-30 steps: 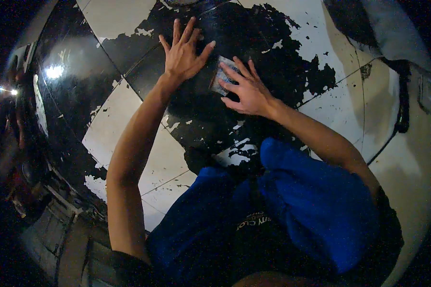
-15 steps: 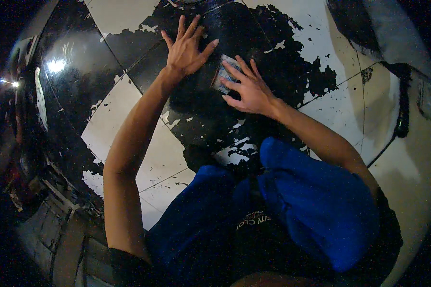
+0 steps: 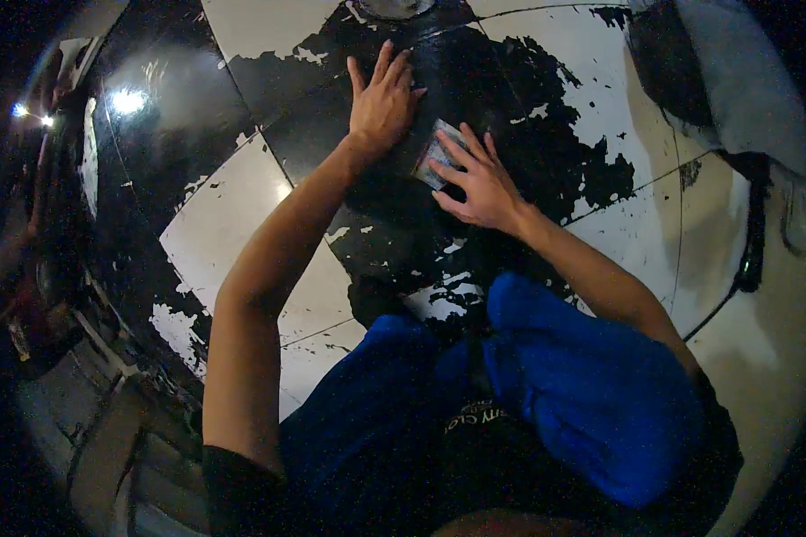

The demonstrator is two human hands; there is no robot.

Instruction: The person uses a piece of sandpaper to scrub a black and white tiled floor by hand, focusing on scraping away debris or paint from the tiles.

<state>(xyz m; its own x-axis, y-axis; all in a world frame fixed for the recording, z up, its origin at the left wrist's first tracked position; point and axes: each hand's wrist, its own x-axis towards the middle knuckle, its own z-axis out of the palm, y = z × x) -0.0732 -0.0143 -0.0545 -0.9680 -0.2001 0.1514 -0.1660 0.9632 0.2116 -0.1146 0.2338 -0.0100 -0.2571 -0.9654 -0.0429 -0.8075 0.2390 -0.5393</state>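
Observation:
My right hand (image 3: 485, 185) rests with spread fingers over a small flat rectangular piece (image 3: 430, 152) with a pale grey-blue printed pattern. Its fingertips lie across the piece, and part of it is hidden beneath them; what it is exactly I cannot make out. To the left and farther ahead, my left hand (image 3: 385, 106) lies palm down with its fingers stretched out, apart from the piece. Under both hands is the tiled floor (image 3: 228, 206), white with large dark, ragged-edged patches.
A round shiny object (image 3: 392, 7) is cut off by the top edge. Grey cloth (image 3: 748, 85) hangs at the upper right, above a dark strip (image 3: 754, 237). My bent knees in blue trousers (image 3: 591, 367) are close below the hands. Dark clutter (image 3: 49, 295) lines the left side.
My left hand has shifted right and slightly nearer, its fingers closer together. My right hand and the printed piece appear a little lower and farther right, while the whole view has shifted too.

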